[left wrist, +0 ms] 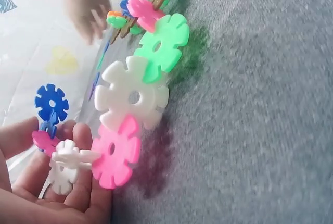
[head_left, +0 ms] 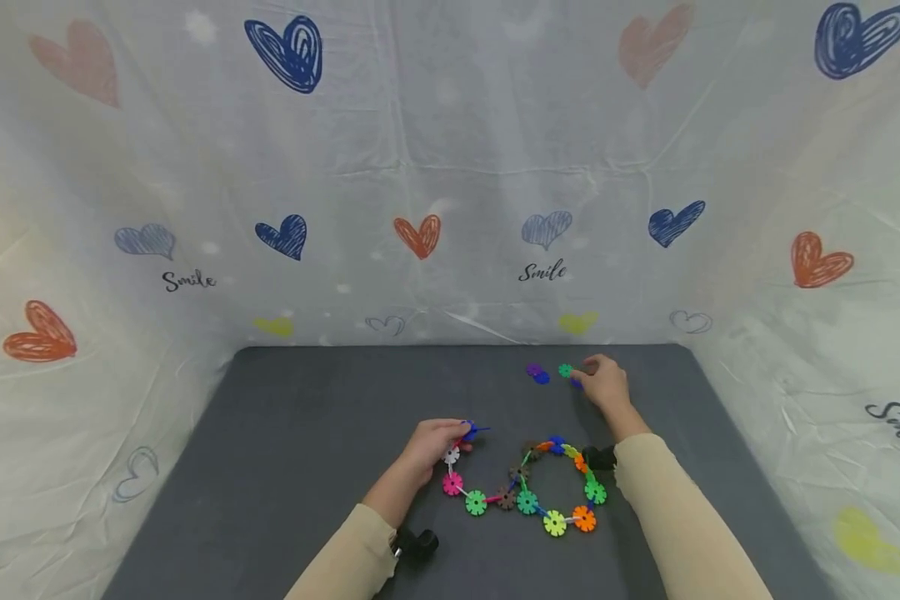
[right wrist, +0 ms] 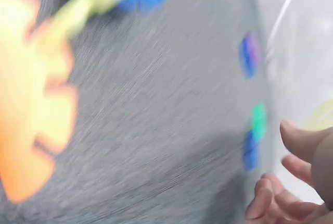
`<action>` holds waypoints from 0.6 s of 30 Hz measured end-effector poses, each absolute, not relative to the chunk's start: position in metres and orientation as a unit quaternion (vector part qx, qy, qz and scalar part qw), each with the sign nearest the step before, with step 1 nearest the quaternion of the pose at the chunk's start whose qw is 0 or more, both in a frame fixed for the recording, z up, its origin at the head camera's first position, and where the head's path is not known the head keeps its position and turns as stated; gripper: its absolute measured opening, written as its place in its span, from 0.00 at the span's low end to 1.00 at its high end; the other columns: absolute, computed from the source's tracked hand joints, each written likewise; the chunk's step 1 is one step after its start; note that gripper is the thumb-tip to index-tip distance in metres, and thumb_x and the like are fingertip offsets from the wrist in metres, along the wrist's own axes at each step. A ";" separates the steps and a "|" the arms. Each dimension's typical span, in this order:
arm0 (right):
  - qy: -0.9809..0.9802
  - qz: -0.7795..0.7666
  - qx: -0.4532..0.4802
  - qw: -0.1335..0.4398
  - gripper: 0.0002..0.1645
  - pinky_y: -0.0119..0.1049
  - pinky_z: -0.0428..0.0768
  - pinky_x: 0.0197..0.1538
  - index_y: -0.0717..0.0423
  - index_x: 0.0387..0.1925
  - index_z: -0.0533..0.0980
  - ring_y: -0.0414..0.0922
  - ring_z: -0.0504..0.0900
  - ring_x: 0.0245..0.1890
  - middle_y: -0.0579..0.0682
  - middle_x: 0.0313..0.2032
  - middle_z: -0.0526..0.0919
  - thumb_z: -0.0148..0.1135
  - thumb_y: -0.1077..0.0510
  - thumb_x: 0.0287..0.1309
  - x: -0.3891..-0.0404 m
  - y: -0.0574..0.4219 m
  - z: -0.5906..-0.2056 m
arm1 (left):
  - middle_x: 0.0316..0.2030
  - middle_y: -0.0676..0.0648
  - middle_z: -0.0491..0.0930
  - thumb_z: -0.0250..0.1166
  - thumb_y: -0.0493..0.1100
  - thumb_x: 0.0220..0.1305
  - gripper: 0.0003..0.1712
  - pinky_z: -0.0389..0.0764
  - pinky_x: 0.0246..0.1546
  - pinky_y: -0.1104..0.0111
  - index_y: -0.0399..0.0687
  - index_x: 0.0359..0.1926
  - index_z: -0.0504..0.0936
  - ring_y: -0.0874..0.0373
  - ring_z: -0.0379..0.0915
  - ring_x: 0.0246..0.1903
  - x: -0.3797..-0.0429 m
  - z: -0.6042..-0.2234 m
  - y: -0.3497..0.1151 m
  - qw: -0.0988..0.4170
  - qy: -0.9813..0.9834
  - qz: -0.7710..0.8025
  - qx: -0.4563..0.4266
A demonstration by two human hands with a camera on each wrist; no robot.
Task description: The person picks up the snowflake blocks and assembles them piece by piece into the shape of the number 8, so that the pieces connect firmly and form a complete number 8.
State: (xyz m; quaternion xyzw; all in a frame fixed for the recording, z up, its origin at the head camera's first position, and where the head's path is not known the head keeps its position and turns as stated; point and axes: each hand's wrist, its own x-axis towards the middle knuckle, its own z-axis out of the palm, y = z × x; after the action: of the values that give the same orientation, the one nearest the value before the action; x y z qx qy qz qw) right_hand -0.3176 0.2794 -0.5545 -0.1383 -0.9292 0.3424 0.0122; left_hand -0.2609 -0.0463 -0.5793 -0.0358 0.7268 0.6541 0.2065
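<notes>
A chain of notched plastic snowflake discs (head_left: 481, 508) in many colours curves over the dark table, its right part forming a ring. My left hand (head_left: 427, 446) pinches the chain's left end near a blue disc (left wrist: 44, 99), with pink and white discs (left wrist: 62, 179) by its fingers. At the table's far side, my right hand (head_left: 606, 385) reaches to a loose green disc (head_left: 564, 367) and a blue disc (head_left: 577, 383). In the right wrist view its thumb and fingers stand apart, with nothing between them.
Left of the right hand lie a purple disc (head_left: 532, 368) and another blue disc (head_left: 542, 379), overlapping. The dark table (head_left: 330, 433) meets a white cloth (head_left: 465, 192) printed with hearts at its back and sides. An orange disc (right wrist: 31, 99) looms close in the right wrist view.
</notes>
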 end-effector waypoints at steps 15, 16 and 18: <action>-0.927 0.346 -0.129 -0.066 0.16 0.45 0.78 0.39 0.65 0.40 0.77 0.52 0.82 0.35 0.59 0.36 0.83 0.71 0.55 0.62 -0.313 0.295 -0.551 | 0.31 0.49 0.88 0.71 0.49 0.64 0.19 0.76 0.40 0.70 0.41 0.48 0.89 0.60 0.81 0.35 -0.259 -0.582 -0.046 0.214 0.708 0.671 -0.060; -0.925 0.355 -0.117 -0.063 0.16 0.42 0.78 0.36 0.64 0.39 0.79 0.50 0.83 0.33 0.57 0.34 0.84 0.71 0.54 0.62 -0.312 0.290 -0.545 | 0.32 0.50 0.88 0.70 0.49 0.64 0.18 0.76 0.39 0.70 0.41 0.48 0.89 0.60 0.81 0.35 -0.259 -0.582 -0.047 0.214 0.707 0.671 -0.063; -0.917 0.386 -0.086 -0.055 0.15 0.39 0.77 0.34 0.62 0.38 0.81 0.50 0.85 0.31 0.56 0.32 0.87 0.71 0.53 0.62 -0.306 0.273 -0.532 | 0.33 0.50 0.88 0.70 0.49 0.64 0.18 0.77 0.39 0.69 0.42 0.49 0.89 0.60 0.81 0.35 -0.259 -0.581 -0.048 0.215 0.704 0.673 -0.071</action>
State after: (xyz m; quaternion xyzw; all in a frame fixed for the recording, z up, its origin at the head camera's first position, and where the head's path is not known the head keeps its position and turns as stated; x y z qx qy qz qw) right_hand -0.3057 0.2733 -0.5323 -0.0859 -0.9168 0.3861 -0.0555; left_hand -0.2594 -0.0482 -0.5814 -0.0710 0.7043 0.6729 0.2148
